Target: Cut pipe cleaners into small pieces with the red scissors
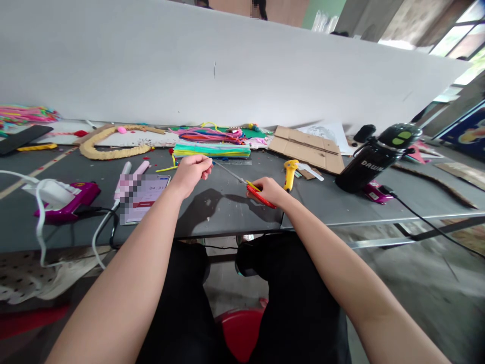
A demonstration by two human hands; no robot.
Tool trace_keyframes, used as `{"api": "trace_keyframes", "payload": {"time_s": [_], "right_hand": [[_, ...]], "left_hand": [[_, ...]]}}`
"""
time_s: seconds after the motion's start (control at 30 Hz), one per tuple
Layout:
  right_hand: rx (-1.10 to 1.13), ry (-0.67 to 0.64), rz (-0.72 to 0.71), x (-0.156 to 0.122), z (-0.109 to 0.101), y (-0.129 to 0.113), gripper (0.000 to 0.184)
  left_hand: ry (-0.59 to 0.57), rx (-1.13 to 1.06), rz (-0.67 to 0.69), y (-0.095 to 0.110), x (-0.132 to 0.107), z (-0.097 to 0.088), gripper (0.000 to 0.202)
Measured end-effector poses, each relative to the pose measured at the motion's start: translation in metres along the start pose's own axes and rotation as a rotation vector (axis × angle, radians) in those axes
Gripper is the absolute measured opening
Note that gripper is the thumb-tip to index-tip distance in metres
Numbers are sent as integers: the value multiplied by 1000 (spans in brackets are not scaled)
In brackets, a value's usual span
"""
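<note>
My right hand is wrapped round a pair of scissors with red and yellow handles. The metal blades point up and left, their tips close to the fingers of my left hand. That hand is closed in a pinch above the grey table; what it pinches, if anything, is too small to make out. Behind both hands lies a bundle of green and yellow pipe cleaners, with pink, orange and purple pipe cleaners farther back. A yellow glue gun stands right of my right hand.
Left of my left arm lie a phone and a purple power socket with white cables. A curved, wrapped beige form lies behind them. Cardboard and a black bottle are at the right. A white partition closes off the back.
</note>
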State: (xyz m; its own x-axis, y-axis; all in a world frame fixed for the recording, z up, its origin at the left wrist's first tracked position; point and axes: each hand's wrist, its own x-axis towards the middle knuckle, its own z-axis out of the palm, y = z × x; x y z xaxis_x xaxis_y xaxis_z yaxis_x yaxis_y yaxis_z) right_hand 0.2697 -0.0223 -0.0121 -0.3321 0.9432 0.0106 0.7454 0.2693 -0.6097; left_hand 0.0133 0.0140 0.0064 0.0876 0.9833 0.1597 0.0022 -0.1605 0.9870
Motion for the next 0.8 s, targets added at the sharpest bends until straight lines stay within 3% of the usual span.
{"api": "trace_keyframes", "payload": {"time_s": [0.8], "right_hand": [[-49,2,14,2,1,2,32]], "left_hand": [[-7,-34,-20,-1,0,2,14]]}}
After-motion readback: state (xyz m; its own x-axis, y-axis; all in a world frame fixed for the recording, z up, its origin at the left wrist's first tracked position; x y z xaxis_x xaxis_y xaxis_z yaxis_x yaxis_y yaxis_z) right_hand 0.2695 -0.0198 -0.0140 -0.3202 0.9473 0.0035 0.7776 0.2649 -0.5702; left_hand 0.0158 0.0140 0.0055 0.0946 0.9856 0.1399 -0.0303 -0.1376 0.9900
